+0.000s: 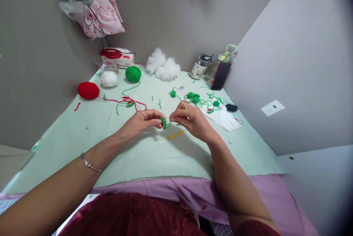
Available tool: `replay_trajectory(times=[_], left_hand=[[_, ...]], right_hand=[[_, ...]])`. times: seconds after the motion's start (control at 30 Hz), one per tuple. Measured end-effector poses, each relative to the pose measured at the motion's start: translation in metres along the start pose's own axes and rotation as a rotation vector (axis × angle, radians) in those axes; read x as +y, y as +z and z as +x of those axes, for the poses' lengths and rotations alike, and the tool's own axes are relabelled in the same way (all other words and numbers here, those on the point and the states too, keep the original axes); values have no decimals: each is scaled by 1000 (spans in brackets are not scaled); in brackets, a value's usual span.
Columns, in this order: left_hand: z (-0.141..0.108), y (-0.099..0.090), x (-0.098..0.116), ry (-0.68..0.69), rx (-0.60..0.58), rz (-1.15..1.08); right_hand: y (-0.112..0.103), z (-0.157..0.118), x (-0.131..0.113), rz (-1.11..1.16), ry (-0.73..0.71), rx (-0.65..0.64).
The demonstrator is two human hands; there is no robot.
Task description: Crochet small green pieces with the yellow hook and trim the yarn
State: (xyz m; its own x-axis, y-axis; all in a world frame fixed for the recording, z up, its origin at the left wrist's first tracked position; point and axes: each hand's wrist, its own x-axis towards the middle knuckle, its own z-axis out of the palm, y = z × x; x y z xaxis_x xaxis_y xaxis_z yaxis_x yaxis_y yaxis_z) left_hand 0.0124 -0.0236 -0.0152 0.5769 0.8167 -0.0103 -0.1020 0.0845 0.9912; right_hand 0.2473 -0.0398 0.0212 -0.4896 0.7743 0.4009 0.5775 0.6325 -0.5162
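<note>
Between the fingertips of my left hand [147, 120] is a small green and red crocheted piece [163, 123]. My right hand [190, 118] pinches a thin metal needle [167, 120], whose other end meets the green edge of the piece. A strand of green yarn hangs near the right fingers. Below the hands, a crochet hook [175, 135] with a yellow handle lies on the table, its metal tip pointing left. Another green and red crocheted piece [129, 103] rests on the table to the left, beside loose red yarn.
Balls of red yarn [88, 90], white yarn [109, 79] and green yarn [133, 74] sit at the back left. White stuffing [163, 65] lies at the back. Small green balls [195, 98], a phone [221, 76], a pen jar [198, 68] and a bottle [224, 57] are on the right.
</note>
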Motion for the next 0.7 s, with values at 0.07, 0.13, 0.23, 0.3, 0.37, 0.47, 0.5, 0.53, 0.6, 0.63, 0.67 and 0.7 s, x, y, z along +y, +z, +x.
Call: replay_trajectory(times=[0.07,0.13,0.23,0.3,0.37,0.47,0.5,0.53,0.6,0.63,0.67,0.7], left_hand=[[0,0,0,2,-4,-4],[0,0,0,4,-13,-11],[0,2,0,12,-22,-23],[0,3,0,23,-17,-31],[1,4,0,33,-7,-36],[2,5,-2,36,10,-40],[3,4,-3,33,18,-41],[3,4,-4,29,28,-42],[3,4,-6,20,51,-43],[4,4,-7,16,62,-42],[4,4,-8,14,71,-37],[4,5,-8,12,77,-30]], right_hand=[[1,0,0,14,-6,5],[4,0,0,46,-10,10],[9,1,0,89,2,14],[12,3,1,85,43,26],[15,4,1,75,101,50],[18,4,0,124,164,68],[19,4,-1,165,176,52],[20,4,-3,203,185,26],[21,3,-7,228,186,-35],[22,2,-9,203,170,-58],[23,2,-11,156,141,-71],[24,1,-11,93,104,-73]])
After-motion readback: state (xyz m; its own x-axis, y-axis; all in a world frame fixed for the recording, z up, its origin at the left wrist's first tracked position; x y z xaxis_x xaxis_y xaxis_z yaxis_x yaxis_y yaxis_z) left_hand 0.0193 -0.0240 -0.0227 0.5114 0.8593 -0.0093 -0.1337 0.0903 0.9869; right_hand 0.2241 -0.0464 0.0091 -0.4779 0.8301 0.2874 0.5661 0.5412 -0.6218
